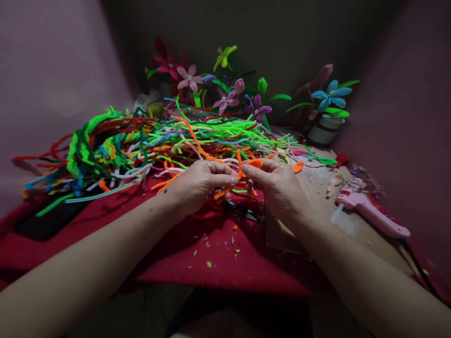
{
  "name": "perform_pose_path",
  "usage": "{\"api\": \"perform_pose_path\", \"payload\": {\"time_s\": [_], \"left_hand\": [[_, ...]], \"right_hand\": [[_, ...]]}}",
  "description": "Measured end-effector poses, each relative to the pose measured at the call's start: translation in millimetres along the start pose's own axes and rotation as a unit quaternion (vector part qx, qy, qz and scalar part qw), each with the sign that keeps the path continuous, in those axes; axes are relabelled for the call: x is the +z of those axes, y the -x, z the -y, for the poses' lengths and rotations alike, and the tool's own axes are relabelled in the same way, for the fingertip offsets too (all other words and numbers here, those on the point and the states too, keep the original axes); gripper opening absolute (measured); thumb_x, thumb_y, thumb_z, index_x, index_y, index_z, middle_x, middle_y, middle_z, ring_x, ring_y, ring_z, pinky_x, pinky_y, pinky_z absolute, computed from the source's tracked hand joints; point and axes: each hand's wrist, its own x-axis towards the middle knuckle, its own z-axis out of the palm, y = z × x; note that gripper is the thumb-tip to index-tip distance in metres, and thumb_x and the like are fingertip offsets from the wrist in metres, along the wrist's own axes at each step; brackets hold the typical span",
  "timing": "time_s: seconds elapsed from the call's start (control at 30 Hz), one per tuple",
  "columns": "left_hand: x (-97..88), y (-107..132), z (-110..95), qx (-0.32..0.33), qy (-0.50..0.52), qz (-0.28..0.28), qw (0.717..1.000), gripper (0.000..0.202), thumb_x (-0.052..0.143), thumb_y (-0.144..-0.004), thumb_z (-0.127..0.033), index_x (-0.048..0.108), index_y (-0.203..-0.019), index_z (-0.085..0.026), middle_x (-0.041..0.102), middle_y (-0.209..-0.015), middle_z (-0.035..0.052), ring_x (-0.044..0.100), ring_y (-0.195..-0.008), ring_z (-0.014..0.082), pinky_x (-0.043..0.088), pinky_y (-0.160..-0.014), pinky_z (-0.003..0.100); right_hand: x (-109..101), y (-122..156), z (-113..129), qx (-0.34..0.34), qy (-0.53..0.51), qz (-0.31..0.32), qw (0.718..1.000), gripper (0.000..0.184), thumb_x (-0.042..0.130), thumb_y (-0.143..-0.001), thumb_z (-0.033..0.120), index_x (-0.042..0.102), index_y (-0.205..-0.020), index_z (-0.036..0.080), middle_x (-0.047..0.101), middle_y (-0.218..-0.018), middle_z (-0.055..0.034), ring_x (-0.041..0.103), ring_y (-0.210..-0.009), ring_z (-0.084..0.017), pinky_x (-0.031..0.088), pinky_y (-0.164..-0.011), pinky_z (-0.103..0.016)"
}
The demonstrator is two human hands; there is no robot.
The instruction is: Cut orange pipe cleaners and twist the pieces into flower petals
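Observation:
Both hands meet over the front of the table, pinching orange pipe cleaners (240, 162) between them. My left hand (207, 183) has thumb and fingers closed on the pipe cleaner, and a short orange end shows below its fingertips. My right hand (275, 183) grips a looped orange part beside it, the fingers partly hidden behind the thumb. Just behind the hands lies a large heap of many-coloured pipe cleaners (218, 131). Another orange loop (298, 166) shows beyond my right hand. Under the hands, a partly hidden metal tool (243, 212) rests on the red cloth (169, 249).
A pink glue gun (373, 209) lies on a cardboard sheet (289, 237) at the right. At the back stand pipe cleaner flowers (190, 77) and a white pot (326, 129) with a blue flower (331, 95). A dark flat object (49, 218) lies at left. Scraps dot the cloth.

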Motion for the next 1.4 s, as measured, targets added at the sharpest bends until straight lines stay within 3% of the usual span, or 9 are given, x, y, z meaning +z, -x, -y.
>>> {"api": "perform_pose_path", "payload": {"time_s": [0.1,0.23,0.4,0.57,0.73,0.8,0.93,1.4], "left_hand": [[-0.9,0,0,0.017,-0.028,0.022,0.999,0.010,0.067,-0.068,-0.022,0.061,-0.068,-0.014,0.055,-0.058,-0.0018,0.047,-0.047,0.0067,0.038,-0.047,0.020],[-1.7,4,-4,0.013,-0.139,0.071,0.988,0.018,0.063,-0.073,-0.025,0.057,-0.060,-0.014,0.053,-0.048,-0.0016,0.043,-0.040,0.0061,0.033,-0.042,0.019],[-2.1,7,-11,0.047,-0.215,0.046,0.974,0.017,0.063,-0.072,-0.025,0.057,-0.061,-0.014,0.055,-0.050,-0.0013,0.048,-0.044,0.0076,0.037,-0.043,0.018],[-3.6,6,-11,0.012,-0.165,0.065,0.984,0.016,0.065,-0.071,-0.025,0.056,-0.063,-0.014,0.054,-0.048,-0.0008,0.047,-0.040,0.0078,0.034,-0.039,0.018],[-2.3,5,-5,0.014,-0.089,0.022,0.996,0.017,0.064,-0.073,-0.023,0.052,-0.065,-0.015,0.049,-0.047,-0.0044,0.042,-0.038,0.0047,0.031,-0.038,0.015],[-4.1,3,-3,0.007,-0.074,0.046,0.996,0.015,0.062,-0.075,-0.025,0.053,-0.069,-0.015,0.052,-0.049,-0.0037,0.044,-0.039,0.0053,0.033,-0.038,0.015],[-9.6,1,-1,0.013,-0.082,0.079,0.993,0.011,0.062,-0.076,-0.023,0.057,-0.075,-0.014,0.057,-0.056,-0.0016,0.048,-0.043,0.0053,0.038,-0.042,0.016],[-3.6,7,-8,0.025,-0.123,0.061,0.990,0.005,0.058,-0.078,-0.018,0.058,-0.076,-0.014,0.059,-0.054,-0.0023,0.053,-0.044,0.0062,0.040,-0.041,0.014]], "right_hand": [[1,1,-1,0.029,0.008,0.006,1.000,0.016,0.071,-0.066,0.028,0.063,-0.060,0.015,0.054,-0.052,0.0026,0.044,-0.047,-0.008,0.034,-0.045,-0.022],[1,2,-1,0.019,0.012,-0.016,1.000,0.021,0.068,-0.069,0.026,0.058,-0.054,0.015,0.051,-0.049,0.0030,0.043,-0.046,-0.007,0.034,-0.044,-0.022],[-3,-1,-4,0.037,-0.017,-0.041,0.998,0.020,0.068,-0.067,0.025,0.057,-0.054,0.015,0.050,-0.048,0.0032,0.042,-0.043,-0.007,0.032,-0.042,-0.022],[-4,-3,-3,0.033,-0.032,-0.041,0.998,0.019,0.068,-0.067,0.025,0.058,-0.054,0.015,0.051,-0.048,0.0025,0.044,-0.042,-0.007,0.032,-0.041,-0.022],[-5,-4,-2,-0.002,-0.016,-0.061,0.998,0.021,0.068,-0.067,0.023,0.056,-0.052,0.015,0.050,-0.046,0.0035,0.042,-0.040,-0.007,0.031,-0.038,-0.021],[-6,-5,-2,-0.003,-0.017,-0.079,0.997,0.019,0.069,-0.066,0.022,0.057,-0.053,0.015,0.051,-0.046,0.0038,0.042,-0.039,-0.007,0.030,-0.037,-0.021],[-9,-7,0,0.001,-0.026,-0.098,0.995,0.017,0.067,-0.065,0.019,0.057,-0.053,0.014,0.052,-0.047,0.0033,0.043,-0.038,-0.007,0.031,-0.035,-0.021],[-10,-9,0,0.000,-0.050,-0.088,0.995,0.018,0.068,-0.065,0.018,0.055,-0.053,0.014,0.053,-0.048,0.0027,0.043,-0.039,-0.007,0.032,-0.036,-0.020]]}}
